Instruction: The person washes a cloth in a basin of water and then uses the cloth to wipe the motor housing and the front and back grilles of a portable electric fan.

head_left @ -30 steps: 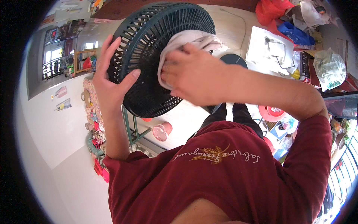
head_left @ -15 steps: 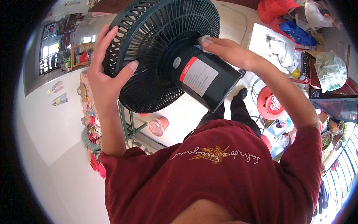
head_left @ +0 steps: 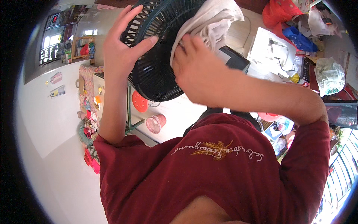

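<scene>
A dark green electric fan (head_left: 154, 80) is held up in front of me, its ribbed back grille turned my way. My left hand (head_left: 123, 50) grips the rim of the grille at the left, thumb on the back and fingers spread over the edge. A crumpled off-white cloth (head_left: 220, 16) lies across the grille and part of the black motor housing (head_left: 238, 59). My right hand (head_left: 199, 72) presses this cloth against the grille beside the housing, with its fingers bent into the fabric. The label on the housing is mostly covered.
Below the fan a pink bin (head_left: 156, 123) and a red round stool (head_left: 140, 101) stand on the floor. To the right are a white box-like surface (head_left: 270, 50), a blue bag (head_left: 300, 39) and a clear plastic bag (head_left: 330, 74). Colourful cloths (head_left: 89, 123) hang at the left.
My right hand has moved left from the motor housing onto the grille, and the cloth now shows spread out. The fan and my left hand have shifted slightly right and up.
</scene>
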A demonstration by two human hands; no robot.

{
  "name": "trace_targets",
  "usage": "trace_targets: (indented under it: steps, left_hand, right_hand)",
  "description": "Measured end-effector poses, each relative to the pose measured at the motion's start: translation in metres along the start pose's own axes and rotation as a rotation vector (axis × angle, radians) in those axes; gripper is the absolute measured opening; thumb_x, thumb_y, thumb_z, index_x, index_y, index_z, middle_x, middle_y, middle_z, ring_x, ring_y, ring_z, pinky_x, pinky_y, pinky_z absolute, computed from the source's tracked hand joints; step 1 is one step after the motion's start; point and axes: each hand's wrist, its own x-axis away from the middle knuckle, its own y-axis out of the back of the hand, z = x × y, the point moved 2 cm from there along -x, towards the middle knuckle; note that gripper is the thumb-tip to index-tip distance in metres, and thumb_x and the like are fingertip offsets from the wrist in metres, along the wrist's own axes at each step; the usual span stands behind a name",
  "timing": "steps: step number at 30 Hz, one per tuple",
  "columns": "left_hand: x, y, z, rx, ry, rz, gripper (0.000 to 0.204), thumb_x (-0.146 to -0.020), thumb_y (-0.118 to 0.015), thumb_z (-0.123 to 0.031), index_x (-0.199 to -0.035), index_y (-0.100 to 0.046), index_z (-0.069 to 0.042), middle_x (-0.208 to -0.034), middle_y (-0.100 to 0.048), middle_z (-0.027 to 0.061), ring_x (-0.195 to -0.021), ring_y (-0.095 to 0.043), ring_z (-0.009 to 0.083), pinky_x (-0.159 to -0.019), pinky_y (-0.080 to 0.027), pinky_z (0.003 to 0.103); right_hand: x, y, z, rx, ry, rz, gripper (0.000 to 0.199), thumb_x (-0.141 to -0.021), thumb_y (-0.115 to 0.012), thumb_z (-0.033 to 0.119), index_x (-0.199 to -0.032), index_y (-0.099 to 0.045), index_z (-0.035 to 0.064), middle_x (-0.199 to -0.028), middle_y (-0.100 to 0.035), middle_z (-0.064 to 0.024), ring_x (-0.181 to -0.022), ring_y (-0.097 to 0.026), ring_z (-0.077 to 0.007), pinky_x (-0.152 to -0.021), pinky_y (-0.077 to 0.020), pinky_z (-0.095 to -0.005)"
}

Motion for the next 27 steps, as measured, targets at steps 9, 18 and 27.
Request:
trace_targets:
  steps: [9, 18, 27]
  left_hand:
    - [-0.012, -0.002, -0.027, -0.083, -0.023, 0.038, 0.072, -0.065, -0.082, -0.013, -0.13, -0.055, 0.0, -0.145, -0.042, 0.0195, -0.129, -0.045, 0.0234, -0.107, -0.034, 0.035]
    - [-0.007, 0.006, 0.001, -0.147, -0.269, 0.094, 0.071, -0.069, -0.081, -0.02, -0.131, -0.053, 0.001, -0.143, -0.043, 0.021, -0.128, -0.046, 0.0269, -0.107, -0.034, 0.035]
    - [-0.014, 0.026, 0.063, 0.026, -0.527, 0.156, 0.066, -0.084, -0.072, -0.036, -0.138, -0.049, -0.007, -0.144, -0.044, 0.0178, -0.136, -0.039, 0.0273, -0.11, -0.03, 0.038]
  right_hand:
    - [0.017, -0.023, 0.028, 0.117, -0.062, -0.316, 0.029, -0.074, -0.058, 0.018, -0.096, -0.074, 0.0071, -0.106, -0.066, -0.005, -0.118, -0.049, -0.0255, -0.099, -0.0353, -0.0437]
    - [0.196, 0.033, -0.091, -1.627, -0.719, -1.425, 0.031, -0.098, -0.046, 0.02, -0.119, -0.058, 0.0012, -0.112, -0.061, -0.0097, -0.1, -0.06, -0.0202, -0.091, -0.0464, -0.0346]
    - [0.079, 0.045, 0.019, -2.344, 0.012, -1.603, 0.042, -0.098, -0.046, 0.029, -0.125, -0.052, -0.0028, -0.1, -0.064, -0.0158, -0.073, -0.064, -0.0218, -0.066, -0.0563, -0.0279]
